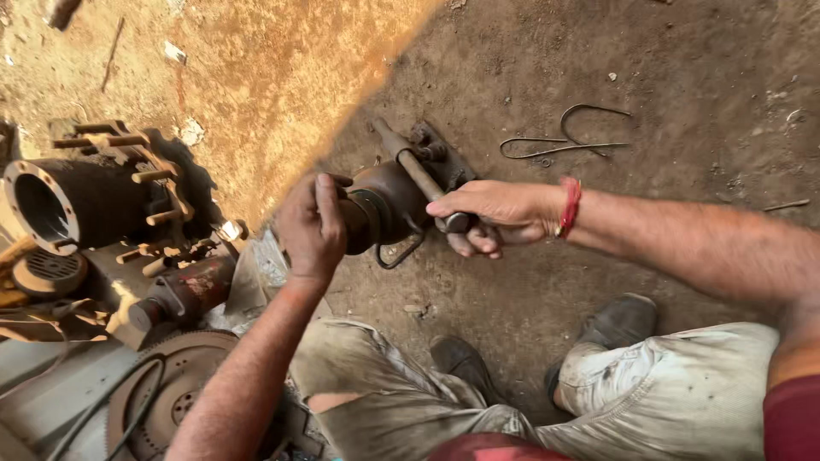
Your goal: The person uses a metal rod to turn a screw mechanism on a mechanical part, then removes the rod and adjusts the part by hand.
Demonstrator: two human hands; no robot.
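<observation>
The left hand (pixel 312 224) clasps the rusty cylindrical housing (pixel 384 203) on the dirt floor (pixel 649 68). The right hand (pixel 495 215) grips the steel bar (pixel 414 166) across its top. The housing looks still assembled, so the job seems early.

A rusty wheel hub (pixel 81 198) with studs and a toothed gear wheel (pixel 175 384) lie left of the hands; a bent wire (pixel 564 141) lies beyond them.

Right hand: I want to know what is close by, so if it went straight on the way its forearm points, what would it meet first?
The right hand, gripping the metal bar, points leftward. First in line is probably the rusty cylindrical part, then the left hand; depth is unclear.
</observation>
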